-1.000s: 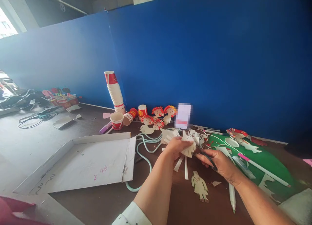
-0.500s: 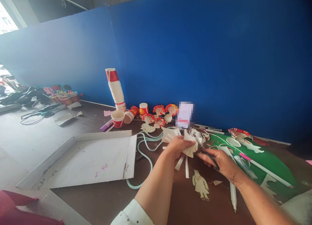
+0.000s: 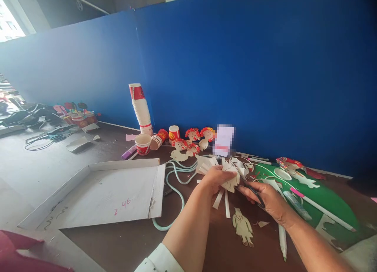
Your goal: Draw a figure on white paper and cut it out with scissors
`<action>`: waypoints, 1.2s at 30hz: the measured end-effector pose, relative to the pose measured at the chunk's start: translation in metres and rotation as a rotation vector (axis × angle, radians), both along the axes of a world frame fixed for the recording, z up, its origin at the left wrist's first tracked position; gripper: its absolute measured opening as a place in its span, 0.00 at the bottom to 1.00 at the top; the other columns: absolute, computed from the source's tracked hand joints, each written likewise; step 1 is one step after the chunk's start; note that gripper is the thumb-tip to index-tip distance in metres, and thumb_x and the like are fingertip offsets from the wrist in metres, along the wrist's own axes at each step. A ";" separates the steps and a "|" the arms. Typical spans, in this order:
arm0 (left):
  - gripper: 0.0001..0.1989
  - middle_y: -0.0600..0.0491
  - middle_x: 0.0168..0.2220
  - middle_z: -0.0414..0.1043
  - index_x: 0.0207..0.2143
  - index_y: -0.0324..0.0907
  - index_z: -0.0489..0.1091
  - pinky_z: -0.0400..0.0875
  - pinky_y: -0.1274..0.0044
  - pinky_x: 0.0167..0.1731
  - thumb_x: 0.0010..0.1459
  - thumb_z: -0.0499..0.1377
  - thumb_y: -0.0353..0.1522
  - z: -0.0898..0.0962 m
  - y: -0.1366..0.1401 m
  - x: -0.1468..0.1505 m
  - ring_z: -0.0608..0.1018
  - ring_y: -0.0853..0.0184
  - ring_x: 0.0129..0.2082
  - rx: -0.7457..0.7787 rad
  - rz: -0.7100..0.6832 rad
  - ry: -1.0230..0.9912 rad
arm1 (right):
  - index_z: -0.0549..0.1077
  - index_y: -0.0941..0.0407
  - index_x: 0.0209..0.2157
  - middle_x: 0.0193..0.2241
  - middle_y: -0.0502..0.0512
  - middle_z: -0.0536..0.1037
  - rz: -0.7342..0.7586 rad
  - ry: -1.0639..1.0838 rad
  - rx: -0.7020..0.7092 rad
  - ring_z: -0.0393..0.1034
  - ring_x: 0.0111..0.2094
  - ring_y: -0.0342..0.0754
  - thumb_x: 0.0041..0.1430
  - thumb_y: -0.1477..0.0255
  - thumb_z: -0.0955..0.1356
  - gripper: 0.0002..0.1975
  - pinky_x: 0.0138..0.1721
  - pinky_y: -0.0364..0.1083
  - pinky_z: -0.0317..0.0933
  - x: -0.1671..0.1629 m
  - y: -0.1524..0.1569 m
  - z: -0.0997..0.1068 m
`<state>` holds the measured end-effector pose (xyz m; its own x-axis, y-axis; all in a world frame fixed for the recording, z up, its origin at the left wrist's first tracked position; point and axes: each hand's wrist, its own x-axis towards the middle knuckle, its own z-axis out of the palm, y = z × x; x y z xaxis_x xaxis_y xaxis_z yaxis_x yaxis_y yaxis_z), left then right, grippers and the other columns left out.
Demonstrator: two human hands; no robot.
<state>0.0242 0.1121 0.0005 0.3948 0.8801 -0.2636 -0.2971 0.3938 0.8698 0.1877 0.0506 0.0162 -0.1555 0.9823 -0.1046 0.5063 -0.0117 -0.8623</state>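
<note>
Behind the dark worktop [image 3: 123,248] rises a blue partition [image 3: 235,68]; at left lies a white box lid [image 3: 126,189], a stack of paper cups [image 3: 142,113] beyond it. Farther right, the left hand [image 3: 216,178] has its grip pinched on a drawn paper piece [image 3: 231,184], and the right hand [image 3: 269,198] is curled round the handles of black scissors [image 3: 260,200], blades beside that piece. Should the pinch slip or the paper flex, the cut could stray into the drawing, or the nearby blades nick the holding hand.

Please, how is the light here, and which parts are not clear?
Head view: the window at upper left is blown out, and the left side of the table looks pale with glare; head view: a pixelated patch hides detail near the blue panel, and the blades of the scissors are indistinct.
</note>
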 end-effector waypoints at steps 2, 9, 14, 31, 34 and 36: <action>0.10 0.48 0.26 0.73 0.32 0.35 0.72 0.71 0.75 0.27 0.45 0.64 0.29 0.001 0.000 0.000 0.75 0.66 0.24 0.002 0.001 -0.026 | 0.75 0.57 0.25 0.18 0.48 0.68 -0.002 0.010 0.005 0.60 0.24 0.44 0.49 0.54 0.69 0.18 0.26 0.43 0.55 0.000 0.001 -0.002; 0.10 0.50 0.24 0.71 0.28 0.35 0.68 0.69 0.77 0.23 0.42 0.65 0.27 0.001 0.003 0.001 0.74 0.69 0.22 -0.074 0.012 -0.169 | 0.78 0.57 0.33 0.19 0.48 0.69 -0.009 0.064 0.025 0.61 0.23 0.44 0.48 0.52 0.68 0.22 0.27 0.43 0.56 -0.006 -0.002 0.001; 0.09 0.52 0.21 0.70 0.27 0.34 0.68 0.67 0.80 0.20 0.41 0.64 0.26 0.000 0.003 0.004 0.73 0.71 0.20 -0.123 0.024 -0.192 | 0.75 0.56 0.28 0.20 0.48 0.69 -0.002 0.078 0.013 0.61 0.25 0.45 0.51 0.53 0.67 0.19 0.29 0.44 0.56 -0.007 -0.003 0.001; 0.11 0.50 0.21 0.71 0.26 0.34 0.71 0.68 0.77 0.22 0.39 0.67 0.31 0.003 -0.004 0.009 0.73 0.68 0.20 -0.052 0.052 -0.102 | 0.69 0.55 0.20 0.19 0.47 0.68 0.041 0.019 0.019 0.60 0.25 0.45 0.51 0.56 0.68 0.18 0.29 0.43 0.54 -0.002 0.000 -0.001; 0.13 0.50 0.21 0.72 0.27 0.34 0.72 0.68 0.77 0.24 0.39 0.68 0.32 0.004 -0.006 0.009 0.74 0.67 0.21 -0.038 0.056 -0.099 | 0.70 0.55 0.21 0.19 0.48 0.68 0.032 0.001 0.033 0.60 0.25 0.45 0.51 0.56 0.68 0.17 0.29 0.43 0.55 -0.002 0.000 0.001; 0.14 0.50 0.21 0.71 0.28 0.34 0.72 0.69 0.77 0.24 0.39 0.68 0.33 0.003 -0.006 0.011 0.74 0.67 0.22 -0.032 0.065 -0.103 | 0.70 0.55 0.21 0.19 0.48 0.68 0.032 -0.011 0.050 0.61 0.25 0.45 0.52 0.56 0.67 0.17 0.29 0.43 0.55 -0.002 0.000 0.000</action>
